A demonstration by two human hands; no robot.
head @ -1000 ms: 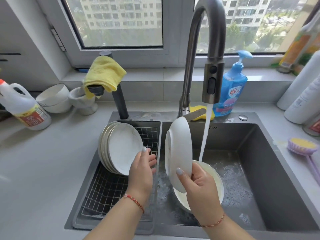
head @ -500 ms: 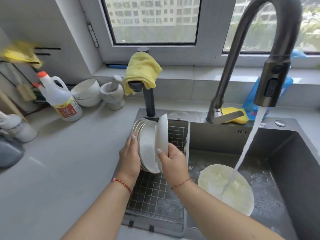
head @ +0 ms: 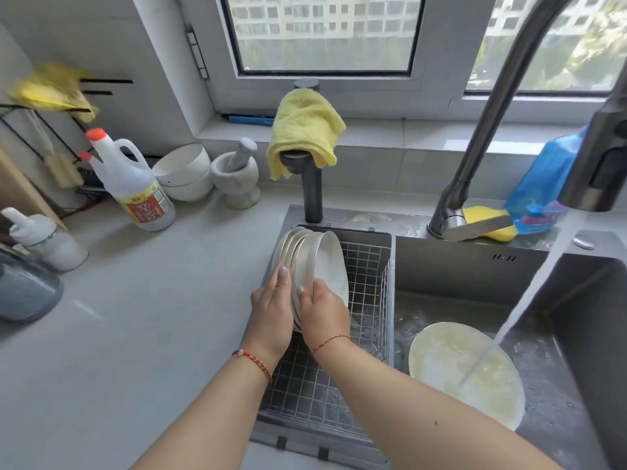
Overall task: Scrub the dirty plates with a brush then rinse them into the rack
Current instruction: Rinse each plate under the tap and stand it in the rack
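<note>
Wire-grid metal rack (head: 368, 266) sits in the left bay of a dark grey steel sink (head: 475, 262), at 6 o'clock from a yellow terry cloth (head: 305, 127) draped over a dark cylindrical post (head: 312, 195). At the rack's 10 o'clock corner, a row of round glossy white ceramic plates (head: 298, 245) stands on edge, leaning. Right hand (head: 324, 312) grips the nearest plate (head: 330, 266) at its lower rim, thumb curled over the edge. Left hand (head: 271, 307) rests flat against the row's outer side, fingers straight.

Right bay, 4 o'clock from the rack: one round white plate with yellowish film (head: 464, 371) lies tilted on the wet, sudsy floor. Water stream (head: 529, 293) from the curved grey metal faucet (head: 492, 106) strikes it.

Matte grey bench (head: 135, 317), 10 o'clock from the rack: white plastic jug with orange cap (head: 132, 184), two nested white bowls (head: 185, 174), grey stone mortar holding a pestle (head: 237, 174). Behind the faucet base: yellow sponge (head: 488, 222), blue soap bottle (head: 543, 191).
</note>
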